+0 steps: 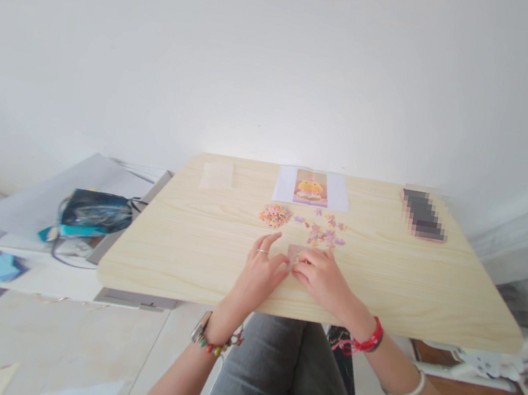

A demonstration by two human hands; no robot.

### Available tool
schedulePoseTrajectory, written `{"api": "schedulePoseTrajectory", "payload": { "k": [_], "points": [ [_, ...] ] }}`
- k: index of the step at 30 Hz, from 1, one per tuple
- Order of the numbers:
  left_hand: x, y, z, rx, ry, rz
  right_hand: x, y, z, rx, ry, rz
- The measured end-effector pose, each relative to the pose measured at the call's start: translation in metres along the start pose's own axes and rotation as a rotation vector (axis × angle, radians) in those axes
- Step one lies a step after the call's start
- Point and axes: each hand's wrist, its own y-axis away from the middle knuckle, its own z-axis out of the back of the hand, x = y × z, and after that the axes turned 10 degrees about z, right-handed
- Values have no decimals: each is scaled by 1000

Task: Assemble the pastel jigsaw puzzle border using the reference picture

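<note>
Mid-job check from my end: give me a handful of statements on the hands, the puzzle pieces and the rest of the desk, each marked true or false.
1. Both hands rest on the wooden table, meeting at a small pinkish assembled puzzle section. True.
2. The left hand wears a ring. True.
3. The reference picture lies at the near edge, beside the person's lap. False: it lies at the far edge, beyond the loose puzzle pieces.
4. The orange pile of pieces sits right of the purple scattered ones. False: it sits to their left.
5. The right hand is lifted well above the table. False: it lies on the surface by the section.
</note>
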Motion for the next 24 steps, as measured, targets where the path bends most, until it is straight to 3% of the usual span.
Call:
{"api": "schedulePoseTrajectory", "payload": {
  "k": [9, 14, 20, 24],
  "points": [
    [2, 1, -3, -9, 11, 8, 1, 3, -4, -17, 9, 8],
    [7, 0, -5, -6, 10, 13, -12, 5, 6, -29, 17, -37],
    [8, -9, 3, 98, -38, 8, -43, 28, 26, 53, 78, -97],
    [8, -14, 9, 176, -92, -1, -49, 43, 28, 78, 98, -125]
  ]
}}
